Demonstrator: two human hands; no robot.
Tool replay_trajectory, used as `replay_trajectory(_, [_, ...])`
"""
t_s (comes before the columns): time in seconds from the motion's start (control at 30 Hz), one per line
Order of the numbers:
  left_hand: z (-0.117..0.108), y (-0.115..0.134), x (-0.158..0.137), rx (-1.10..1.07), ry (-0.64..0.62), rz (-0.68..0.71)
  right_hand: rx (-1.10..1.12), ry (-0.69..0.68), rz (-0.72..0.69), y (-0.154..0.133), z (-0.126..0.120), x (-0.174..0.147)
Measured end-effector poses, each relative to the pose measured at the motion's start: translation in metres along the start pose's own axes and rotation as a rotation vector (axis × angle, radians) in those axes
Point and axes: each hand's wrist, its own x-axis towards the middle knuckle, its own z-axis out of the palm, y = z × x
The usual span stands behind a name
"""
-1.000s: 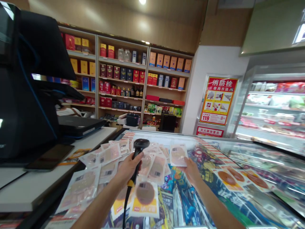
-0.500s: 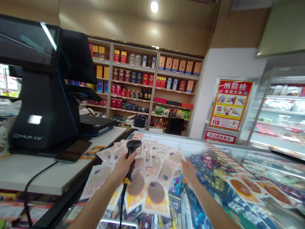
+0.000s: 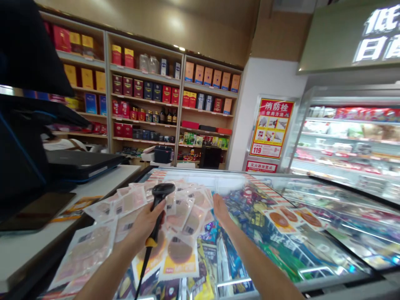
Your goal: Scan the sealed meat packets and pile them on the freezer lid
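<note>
We note our left grip wrapped around the handle of a black scanner, which stands tilted, its cord trailing toward us, above flat packets spread in overlapping layers on the glass freezer surface. Our right grip is at the right edge of these packets; whether it pinches one, we cannot tell. Separate orange-brown packets lie farther right.

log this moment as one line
left hand: gripping barcode scanner; right hand: beside flat packets, grip unclear; packets: spread on glass-topped freezer
</note>
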Motion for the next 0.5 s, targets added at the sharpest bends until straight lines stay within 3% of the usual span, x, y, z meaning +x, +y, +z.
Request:
replay_trajectory(0.1, [0.013,0.0,0.0,-0.004,-0.035,-0.005,-0.217,0.112,0.031,0.015,-0.045,0.007])
replay_trajectory(0.33, [0.044,0.002,-0.002,-0.029,-0.089,-0.031,-0.694,0.305,0.129,0.051,-0.175,0.009])
replay_trajectory(0.5, [0.063,0.005,-0.005,-0.037,-0.171,-0.011,-0.822,0.347,0.197,0.07,-0.223,-0.003])
